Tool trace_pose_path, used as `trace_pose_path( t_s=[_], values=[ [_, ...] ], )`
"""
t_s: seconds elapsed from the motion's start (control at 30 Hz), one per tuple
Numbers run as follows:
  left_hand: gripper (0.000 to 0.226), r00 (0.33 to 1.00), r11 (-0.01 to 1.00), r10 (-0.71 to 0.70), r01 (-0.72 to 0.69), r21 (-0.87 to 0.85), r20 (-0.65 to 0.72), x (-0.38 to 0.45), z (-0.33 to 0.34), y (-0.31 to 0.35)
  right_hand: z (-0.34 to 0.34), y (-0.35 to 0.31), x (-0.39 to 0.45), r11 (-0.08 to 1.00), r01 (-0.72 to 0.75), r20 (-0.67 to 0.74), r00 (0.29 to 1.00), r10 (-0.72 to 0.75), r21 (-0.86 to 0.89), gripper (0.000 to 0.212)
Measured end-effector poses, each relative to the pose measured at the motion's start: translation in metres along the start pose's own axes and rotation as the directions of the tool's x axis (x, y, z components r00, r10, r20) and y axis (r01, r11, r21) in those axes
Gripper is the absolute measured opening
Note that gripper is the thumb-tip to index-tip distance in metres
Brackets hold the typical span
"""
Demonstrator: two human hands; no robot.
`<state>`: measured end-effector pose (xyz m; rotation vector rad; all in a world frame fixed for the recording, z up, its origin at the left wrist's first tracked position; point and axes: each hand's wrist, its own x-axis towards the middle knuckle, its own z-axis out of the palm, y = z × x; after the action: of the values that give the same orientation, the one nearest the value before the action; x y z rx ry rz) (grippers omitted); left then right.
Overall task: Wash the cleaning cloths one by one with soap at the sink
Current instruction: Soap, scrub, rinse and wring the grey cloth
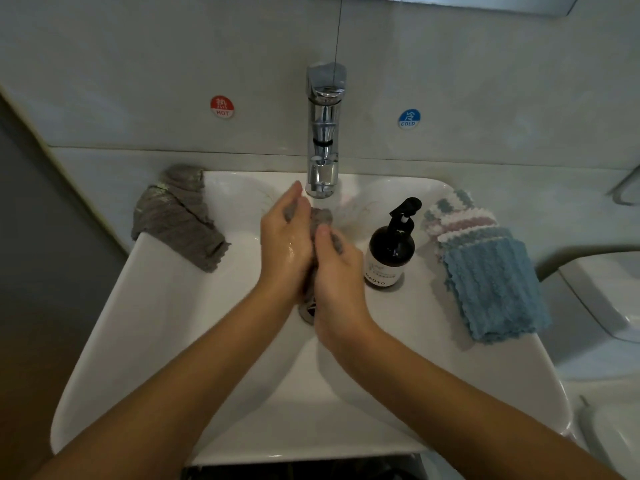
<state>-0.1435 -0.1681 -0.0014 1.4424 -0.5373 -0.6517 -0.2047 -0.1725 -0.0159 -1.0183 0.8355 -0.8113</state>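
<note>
Left hand point(285, 242) and right hand point(334, 268) pressed together, fingers curled round a bunched grey cloth point(321, 219), nubby and wet, long axis running from wrists up toward the chrome faucet point(323, 133). Below, glossy white sink point(166, 323). Left: ribbed grey cloth on rim point(178, 216). Right: dark soap bottle point(393, 251), then fluffy blue cloth stack point(491, 282).

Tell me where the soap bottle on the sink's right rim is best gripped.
Probably round the soap bottle at its wide dark body, coming from the right hand side. It stands upright, and the pump head on top is narrow with its nozzle jutting out, so the round body offers the steadier hold.
</note>
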Motion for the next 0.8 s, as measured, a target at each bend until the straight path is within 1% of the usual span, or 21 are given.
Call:
trace_pose_path(
  t_s=[0.03,0.1,0.2,0.27,0.33,0.4,0.47,0.57,0.63,0.73,0.8],
  values=[
    [0.036,1.000,1.000,-0.021,0.021,0.004,0.013,0.005,-0.002,-0.001,0.002,0.004,-0.002,1.000,-0.013,0.006,1.000,0.013,-0.013,0.027],
    [0.036,0.996,0.997,-0.072,0.071,0.027,0.043,-0.002,-0.001,-0.003,0.001,0.002,0.002,1.000,0.010,-0.014,1.000,-0.010,0.000,0.027],
    [0.035,0.993,0.996,-0.083,0.081,0.030,0.080,-0.027,0.007,-0.005,-0.004,-0.008,0.019,0.999,0.018,-0.083,0.996,-0.014,0.039,0.024],
    [0.035,0.992,0.996,-0.085,0.083,0.020,0.098,-0.041,0.012,-0.004,-0.006,-0.014,0.026,1.000,-0.005,-0.105,0.994,0.004,-0.008,0.027],
    [0.034,0.994,0.996,-0.084,0.082,0.031,0.068,-0.039,0.011,-0.002,-0.009,-0.014,0.023,0.999,-0.027,-0.078,0.997,0.024,-0.026,0.026],
    [0.034,0.990,0.991,-0.130,0.130,0.004,0.057,-0.024,0.008,-0.001,-0.007,-0.009,0.010,0.994,-0.012,-0.059,0.998,0.006,-0.107,0.025],
    [0.036,0.984,0.984,-0.176,0.177,-0.028,0.041,-0.011,0.002,0.001,-0.001,-0.005,-0.003,0.991,-0.003,-0.051,0.999,-0.004,-0.130,0.028],
    [0.028,0.985,0.986,-0.164,0.164,-0.011,0.055,-0.018,0.005,-0.001,0.000,-0.015,0.002,0.994,-0.046,-0.069,0.997,0.039,-0.098,0.029],
    [0.024,0.988,0.989,-0.148,0.148,0.008,0.046,-0.034,0.010,-0.005,-0.001,-0.026,0.009,0.990,-0.054,-0.090,0.995,0.043,-0.129,0.029],
    [0.022,0.984,0.983,-0.160,0.166,-0.082,0.079,-0.036,0.009,-0.007,-0.002,-0.031,-0.003,0.989,-0.039,-0.088,0.996,0.026,-0.143,0.032],
    [0.027,0.972,0.957,-0.214,0.228,-0.180,0.093,-0.024,0.003,-0.002,0.000,-0.025,-0.019,0.988,0.002,-0.047,0.999,-0.009,-0.154,0.031]
  ],
)
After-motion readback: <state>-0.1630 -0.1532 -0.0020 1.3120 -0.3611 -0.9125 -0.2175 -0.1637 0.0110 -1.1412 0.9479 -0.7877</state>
